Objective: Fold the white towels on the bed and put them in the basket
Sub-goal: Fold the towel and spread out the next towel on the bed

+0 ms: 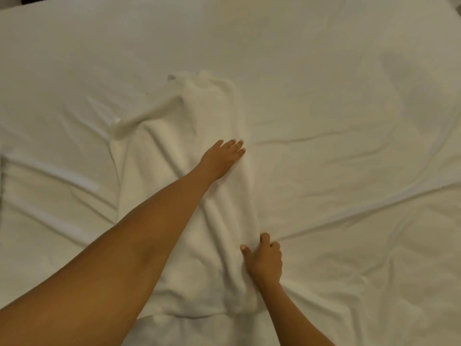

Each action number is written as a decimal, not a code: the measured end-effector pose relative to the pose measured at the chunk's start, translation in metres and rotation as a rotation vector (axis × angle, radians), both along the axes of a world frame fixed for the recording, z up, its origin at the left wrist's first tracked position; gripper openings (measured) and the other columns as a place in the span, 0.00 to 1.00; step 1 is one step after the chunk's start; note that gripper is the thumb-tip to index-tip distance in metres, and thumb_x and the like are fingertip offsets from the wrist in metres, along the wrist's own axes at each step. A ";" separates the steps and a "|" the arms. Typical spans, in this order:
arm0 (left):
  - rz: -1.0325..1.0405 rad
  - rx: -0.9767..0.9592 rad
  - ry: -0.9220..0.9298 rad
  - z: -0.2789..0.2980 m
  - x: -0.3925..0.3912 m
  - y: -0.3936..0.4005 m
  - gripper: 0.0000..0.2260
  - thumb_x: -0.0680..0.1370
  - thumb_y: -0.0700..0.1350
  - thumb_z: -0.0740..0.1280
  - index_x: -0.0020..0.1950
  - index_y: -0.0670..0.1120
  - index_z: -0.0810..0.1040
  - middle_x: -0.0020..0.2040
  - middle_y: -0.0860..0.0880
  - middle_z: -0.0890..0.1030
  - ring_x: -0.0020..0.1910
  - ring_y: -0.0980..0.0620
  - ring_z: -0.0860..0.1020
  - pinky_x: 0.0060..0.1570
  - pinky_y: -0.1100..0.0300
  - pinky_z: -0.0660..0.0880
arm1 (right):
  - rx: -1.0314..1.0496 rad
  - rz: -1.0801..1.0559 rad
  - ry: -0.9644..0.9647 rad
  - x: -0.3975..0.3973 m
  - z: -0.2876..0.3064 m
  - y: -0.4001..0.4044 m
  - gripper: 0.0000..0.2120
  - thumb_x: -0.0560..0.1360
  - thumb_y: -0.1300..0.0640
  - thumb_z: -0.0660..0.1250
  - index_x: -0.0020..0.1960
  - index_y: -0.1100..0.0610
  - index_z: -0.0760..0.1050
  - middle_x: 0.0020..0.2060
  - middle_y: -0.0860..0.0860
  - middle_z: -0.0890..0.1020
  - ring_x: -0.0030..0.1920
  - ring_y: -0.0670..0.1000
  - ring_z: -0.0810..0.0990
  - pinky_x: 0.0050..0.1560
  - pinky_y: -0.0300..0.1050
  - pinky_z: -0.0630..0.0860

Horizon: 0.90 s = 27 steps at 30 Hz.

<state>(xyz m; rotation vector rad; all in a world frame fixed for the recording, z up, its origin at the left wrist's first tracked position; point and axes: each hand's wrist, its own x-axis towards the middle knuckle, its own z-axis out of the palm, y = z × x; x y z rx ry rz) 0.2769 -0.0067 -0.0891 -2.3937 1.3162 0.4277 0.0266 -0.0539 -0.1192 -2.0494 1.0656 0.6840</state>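
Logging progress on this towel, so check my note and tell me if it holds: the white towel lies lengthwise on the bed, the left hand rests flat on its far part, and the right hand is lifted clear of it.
One detail is wrong. In the head view the right hand is not lifted clear: it presses on the white towel at its near right edge, fingers curled into the cloth. The rest stands: the towel lies lengthwise on the bed, with the left hand flat on its far part.

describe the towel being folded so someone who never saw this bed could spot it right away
On the wide white bed sheet, look just left of centre, where both hands press down. The towel is the long, thick, fluffy strip under the left hand and right hand, plusher than the thin creased sheet.
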 end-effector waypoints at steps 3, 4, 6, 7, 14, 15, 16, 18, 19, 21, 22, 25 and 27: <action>-0.085 0.085 -0.031 -0.008 0.026 -0.022 0.24 0.83 0.37 0.50 0.78 0.46 0.50 0.80 0.46 0.47 0.79 0.47 0.50 0.76 0.52 0.52 | -0.052 -0.008 0.022 0.006 -0.011 0.001 0.24 0.74 0.45 0.66 0.63 0.55 0.65 0.54 0.57 0.73 0.55 0.59 0.74 0.55 0.49 0.71; -0.104 0.119 -0.026 -0.011 0.034 -0.028 0.23 0.83 0.37 0.50 0.78 0.45 0.51 0.80 0.46 0.48 0.79 0.47 0.50 0.76 0.52 0.52 | -0.063 -0.007 0.033 0.008 -0.015 0.000 0.23 0.74 0.46 0.66 0.63 0.56 0.64 0.54 0.57 0.73 0.55 0.59 0.73 0.55 0.48 0.71; -0.122 0.184 -0.014 -0.015 0.048 -0.037 0.23 0.83 0.38 0.50 0.78 0.44 0.51 0.80 0.45 0.50 0.79 0.47 0.50 0.76 0.52 0.51 | -0.084 -0.019 0.070 0.014 -0.020 0.002 0.23 0.75 0.48 0.66 0.64 0.55 0.63 0.55 0.57 0.72 0.55 0.58 0.73 0.56 0.47 0.69; -0.121 0.201 -0.017 -0.017 0.054 -0.039 0.23 0.83 0.39 0.51 0.78 0.43 0.50 0.80 0.46 0.50 0.79 0.47 0.51 0.76 0.52 0.50 | -0.096 -0.035 0.082 0.017 -0.023 0.004 0.23 0.75 0.49 0.66 0.65 0.55 0.63 0.55 0.57 0.72 0.55 0.58 0.72 0.56 0.47 0.69; -0.163 0.167 -0.090 -0.022 0.084 -0.045 0.27 0.79 0.48 0.63 0.74 0.39 0.60 0.75 0.42 0.63 0.77 0.47 0.58 0.76 0.50 0.49 | -0.193 -0.125 0.064 0.022 -0.017 0.022 0.20 0.72 0.56 0.69 0.62 0.57 0.68 0.51 0.57 0.73 0.51 0.58 0.72 0.50 0.47 0.68; -0.208 0.140 -0.108 -0.021 0.088 -0.048 0.22 0.78 0.45 0.64 0.71 0.40 0.64 0.71 0.42 0.68 0.74 0.46 0.62 0.76 0.50 0.50 | -0.228 -0.135 0.003 0.023 -0.014 0.025 0.20 0.69 0.58 0.72 0.58 0.58 0.71 0.48 0.57 0.75 0.48 0.58 0.74 0.46 0.48 0.69; -0.245 0.132 -0.122 -0.019 0.091 -0.050 0.19 0.78 0.43 0.64 0.67 0.40 0.67 0.68 0.42 0.71 0.72 0.45 0.65 0.76 0.50 0.50 | -0.252 -0.140 -0.072 0.022 -0.012 0.028 0.19 0.64 0.61 0.75 0.53 0.59 0.74 0.43 0.56 0.76 0.43 0.58 0.76 0.41 0.47 0.68; -0.294 0.158 -0.137 -0.014 0.097 -0.053 0.15 0.78 0.40 0.63 0.64 0.42 0.70 0.63 0.43 0.74 0.66 0.45 0.71 0.76 0.50 0.51 | -0.230 -0.230 -0.249 0.023 -0.006 0.030 0.13 0.63 0.64 0.74 0.45 0.59 0.75 0.37 0.52 0.76 0.36 0.56 0.75 0.36 0.43 0.65; -0.307 0.171 -0.141 -0.012 0.099 -0.053 0.14 0.77 0.39 0.63 0.63 0.42 0.70 0.60 0.44 0.76 0.63 0.45 0.74 0.76 0.50 0.52 | -0.139 -0.314 -0.305 0.028 0.001 0.028 0.09 0.66 0.65 0.71 0.42 0.58 0.73 0.35 0.50 0.75 0.35 0.54 0.74 0.35 0.41 0.64; -0.306 0.202 -0.132 -0.009 0.102 -0.053 0.14 0.77 0.34 0.60 0.63 0.42 0.70 0.54 0.44 0.80 0.57 0.44 0.78 0.75 0.51 0.53 | 0.067 -0.473 -0.287 0.036 0.005 0.018 0.05 0.71 0.64 0.66 0.41 0.57 0.70 0.32 0.47 0.76 0.33 0.50 0.74 0.30 0.36 0.65; -0.300 0.221 -0.126 -0.007 0.103 -0.052 0.14 0.77 0.33 0.59 0.62 0.42 0.70 0.53 0.45 0.81 0.54 0.44 0.79 0.73 0.52 0.56 | 0.129 -0.504 -0.260 0.038 0.003 0.013 0.05 0.72 0.62 0.65 0.41 0.57 0.70 0.31 0.46 0.76 0.32 0.48 0.74 0.30 0.34 0.66; -0.300 0.308 -0.165 0.005 0.102 -0.052 0.12 0.78 0.35 0.60 0.59 0.45 0.75 0.54 0.47 0.82 0.54 0.46 0.80 0.63 0.55 0.65 | 0.422 -0.537 -0.205 0.039 0.005 -0.009 0.05 0.71 0.58 0.70 0.45 0.58 0.76 0.36 0.50 0.81 0.38 0.49 0.80 0.41 0.43 0.78; -0.292 0.371 -0.204 0.018 0.099 -0.049 0.11 0.79 0.36 0.60 0.56 0.45 0.78 0.56 0.48 0.81 0.57 0.47 0.78 0.61 0.55 0.66 | 0.626 -0.490 -0.142 0.034 0.008 -0.025 0.07 0.73 0.54 0.70 0.47 0.57 0.80 0.42 0.53 0.84 0.43 0.53 0.82 0.46 0.49 0.81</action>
